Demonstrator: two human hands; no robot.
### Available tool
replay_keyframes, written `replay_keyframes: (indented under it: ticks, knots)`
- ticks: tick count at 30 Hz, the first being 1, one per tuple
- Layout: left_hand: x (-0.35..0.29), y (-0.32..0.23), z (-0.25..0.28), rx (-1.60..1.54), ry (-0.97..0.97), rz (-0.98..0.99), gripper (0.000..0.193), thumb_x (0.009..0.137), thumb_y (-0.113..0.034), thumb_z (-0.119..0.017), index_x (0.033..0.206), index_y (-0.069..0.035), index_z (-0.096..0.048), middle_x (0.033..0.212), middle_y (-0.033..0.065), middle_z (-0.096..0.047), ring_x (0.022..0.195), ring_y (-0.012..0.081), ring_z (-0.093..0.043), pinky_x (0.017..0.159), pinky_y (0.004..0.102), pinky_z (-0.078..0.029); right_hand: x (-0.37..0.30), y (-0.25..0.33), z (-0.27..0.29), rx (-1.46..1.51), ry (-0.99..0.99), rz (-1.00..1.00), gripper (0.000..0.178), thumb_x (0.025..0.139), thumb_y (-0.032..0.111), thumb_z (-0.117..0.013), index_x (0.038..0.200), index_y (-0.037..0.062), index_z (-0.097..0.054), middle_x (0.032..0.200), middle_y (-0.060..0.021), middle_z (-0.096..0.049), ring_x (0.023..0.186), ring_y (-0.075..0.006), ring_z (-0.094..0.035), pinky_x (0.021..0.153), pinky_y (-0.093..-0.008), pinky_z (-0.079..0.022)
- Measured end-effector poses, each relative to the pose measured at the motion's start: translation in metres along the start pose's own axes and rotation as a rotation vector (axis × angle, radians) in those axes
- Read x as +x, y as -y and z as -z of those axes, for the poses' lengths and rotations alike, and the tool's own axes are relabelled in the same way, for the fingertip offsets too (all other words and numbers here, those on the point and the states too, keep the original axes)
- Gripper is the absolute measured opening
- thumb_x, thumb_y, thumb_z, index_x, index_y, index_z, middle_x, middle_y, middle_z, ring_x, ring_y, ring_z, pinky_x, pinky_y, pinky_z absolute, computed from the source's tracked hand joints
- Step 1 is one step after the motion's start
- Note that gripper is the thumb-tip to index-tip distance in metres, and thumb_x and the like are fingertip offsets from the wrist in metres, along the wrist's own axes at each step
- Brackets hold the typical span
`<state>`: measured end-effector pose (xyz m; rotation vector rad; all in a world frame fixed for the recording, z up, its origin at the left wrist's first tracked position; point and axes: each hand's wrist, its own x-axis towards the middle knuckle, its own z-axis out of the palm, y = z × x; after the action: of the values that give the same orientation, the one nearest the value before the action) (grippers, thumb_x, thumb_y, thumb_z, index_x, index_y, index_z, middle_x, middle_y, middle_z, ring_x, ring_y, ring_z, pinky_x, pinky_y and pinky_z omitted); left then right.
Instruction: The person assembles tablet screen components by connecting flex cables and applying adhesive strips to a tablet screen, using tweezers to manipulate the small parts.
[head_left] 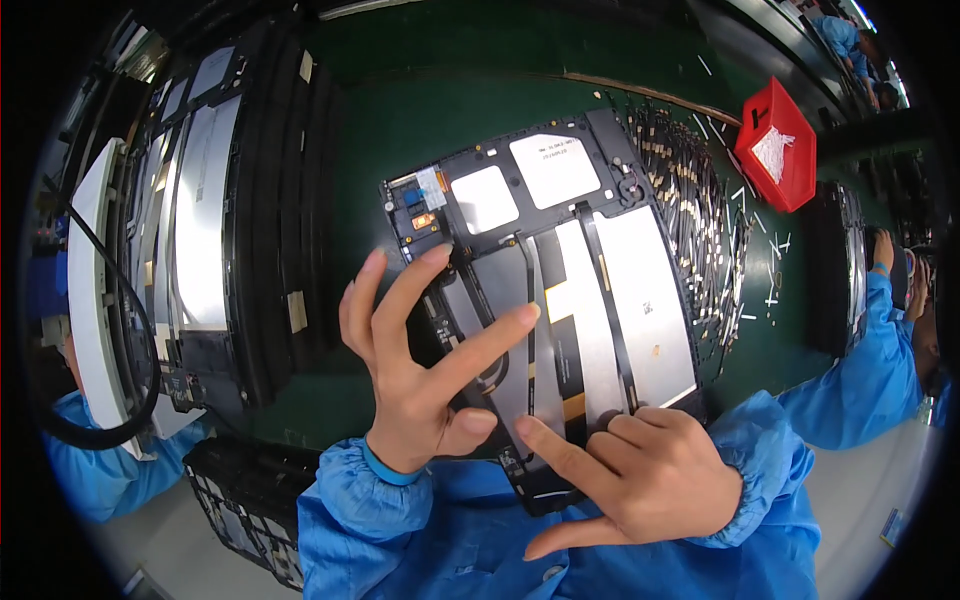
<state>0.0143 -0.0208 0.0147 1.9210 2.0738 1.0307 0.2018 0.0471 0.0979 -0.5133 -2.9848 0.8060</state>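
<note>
1. The panel (642, 285) lies at a slant in the middle of a green table (355, 180), its low end close to the person's blue coat (450, 565).
2. At nine o'clock stands a tall stack (210, 210) of dark panels with a shiny top.
3. At two o'clock sits a red box (803, 185) with thin white bits (772, 155) inside. A big pile of thin wires (690, 190) lies between the box and the panel.
4. At three o'clock, another person in a blue sleeve (865, 375) works near a second stack (845, 270).
5. The left hand (410, 400) has its fingers spread wide over the panel's eight o'clock side. Its pointer tip is at a thin dark strip (530, 375); I cannot tell if it presses.
6. The right hand (665, 485) is at the panel's five o'clock edge, pointer and thumb stuck out wide apart, other fingers curled. The pointer tip is at the strip's low end. From this hand, the panel lies toward twelve o'clock.
7. The panel is oblong, with black edges, smooth silver plates and two pale squares (555, 172) up top. The strip is long and skinny.
</note>
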Motion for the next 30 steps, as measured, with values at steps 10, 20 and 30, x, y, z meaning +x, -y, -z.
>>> replay_keyframes:
  ticks: [10, 20, 30]
  knots:
    - [-0.018, -0.006, -0.023, -0.564, -0.244, 0.149, 0.066, 0.090, -0.055, -0.030, 0.125, -0.003, -0.052, 0.143, 0.0217, -0.019, 0.131, 0.0366, -0.025, 0.108, 0.0421, -0.024, -0.016, -0.018, 0.013, 0.030, -0.252, -0.092, 0.080, 0.064, 0.061, -0.070, 0.115, 0.0009, -0.060, 0.057, 0.0000, -0.047, 0.050, -0.0132, -0.048, 0.048, -0.0249, -0.041]
    - [-0.058, -0.042, -0.047, -0.400, -0.231, 0.376, 0.098, 0.081, -0.074, -0.008, 0.139, 0.002, -0.027, 0.144, 0.0259, -0.019, 0.135, 0.0432, -0.011, 0.107, 0.0544, -0.008, -0.041, -0.071, -0.013, 0.558, -0.508, -0.527, 0.044, 0.077, 0.015, -0.070, 0.116, -0.0021, -0.058, 0.111, -0.0071, -0.051, 0.069, -0.0060, -0.047, 0.056, -0.0177, -0.037]
    - [-0.068, -0.045, -0.042, -0.370, -0.285, 0.254, 0.087, 0.087, -0.064, -0.005, 0.133, 0.003, -0.039, 0.144, 0.0266, -0.019, 0.134, 0.0410, -0.019, 0.109, 0.0498, -0.013, -0.043, -0.081, 0.046, 0.802, -0.640, -0.634, 0.054, 0.074, 0.010, -0.068, 0.122, -0.0058, -0.052, 0.075, 0.0013, -0.056, 0.068, -0.0048, -0.046, 0.063, -0.0203, -0.038]
